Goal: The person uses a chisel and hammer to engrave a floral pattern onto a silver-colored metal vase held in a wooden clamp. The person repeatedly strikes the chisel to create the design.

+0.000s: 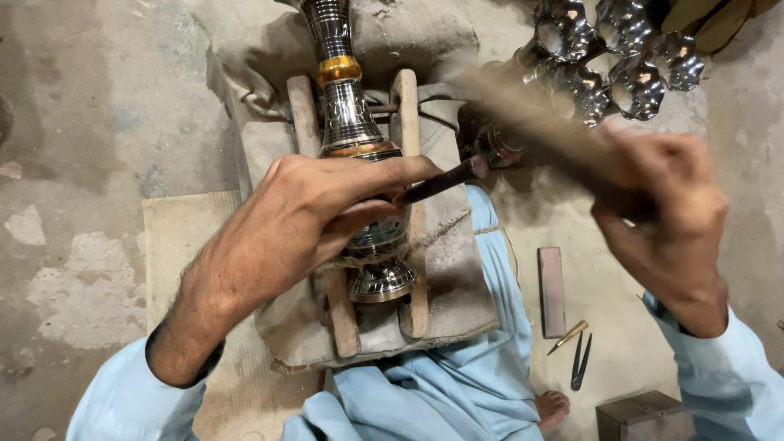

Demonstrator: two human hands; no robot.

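Dusty floor, hands closed: left (327,204) gripping chisel (441,181) on vase (355,139), right (661,204) on blurred mallet (531,114).

To your upper right you have a cluster of shiny scalloped metal cups (621,61) lying on the dusty concrete floor (73,122). Lower right, a flat reddish-brown rectangular stone (552,291) lies beside a small brass-coloured pointed punch (568,336) and a pair of dark metal dividers (580,362). Near the bottom edge sits 1 brown metal box (645,416).
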